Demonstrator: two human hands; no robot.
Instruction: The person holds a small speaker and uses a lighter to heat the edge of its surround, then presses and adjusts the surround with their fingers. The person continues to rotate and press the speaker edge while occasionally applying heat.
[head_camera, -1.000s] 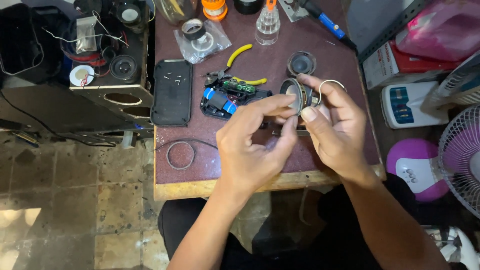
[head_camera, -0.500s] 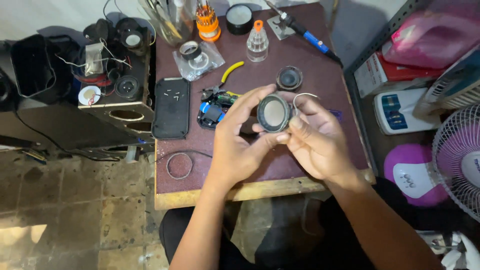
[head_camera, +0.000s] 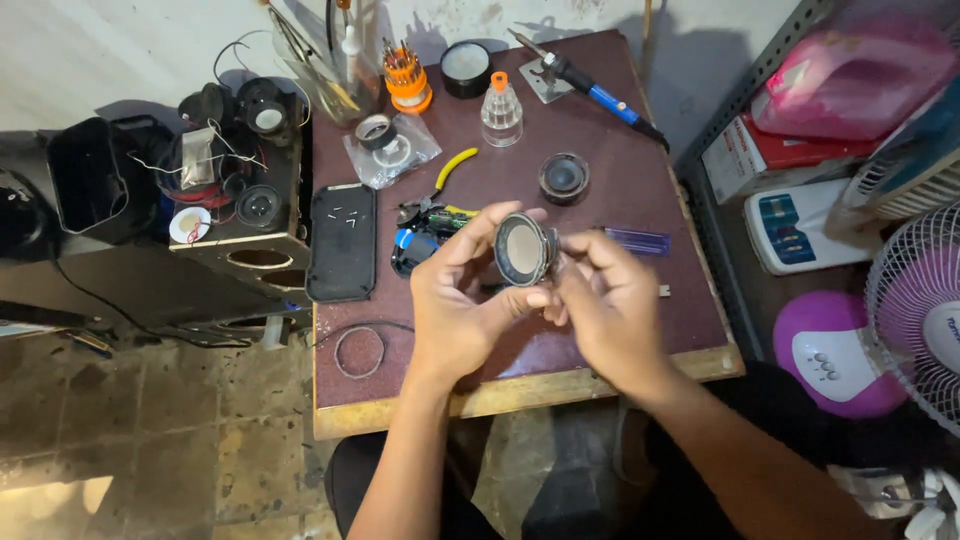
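Both hands hold a small round speaker driver (head_camera: 522, 250) above the dark red table (head_camera: 640, 200), its pale cone facing up towards me. My left hand (head_camera: 455, 300) grips its left rim with thumb and fingers. From the right, my right hand (head_camera: 605, 305) pinches the driver's edge and back. A second small round speaker (head_camera: 564, 177) lies on the table just behind. A circuit board with blue parts (head_camera: 420, 235) sits left of the hands, partly hidden by my left fingers.
On the table lie a black flat case (head_camera: 343, 242), yellow-handled pliers (head_camera: 450, 165), a blue soldering iron (head_camera: 590, 85), an orange screwdriver set (head_camera: 408, 80), a clear bottle (head_camera: 501, 105) and a wire ring (head_camera: 359, 351). A speaker box (head_camera: 240, 200) stands left; fans (head_camera: 920, 310) stand right.
The hands have lifted the speaker driver and turned it so its cone faces up. The camera view has shifted, showing more of the table's far end.
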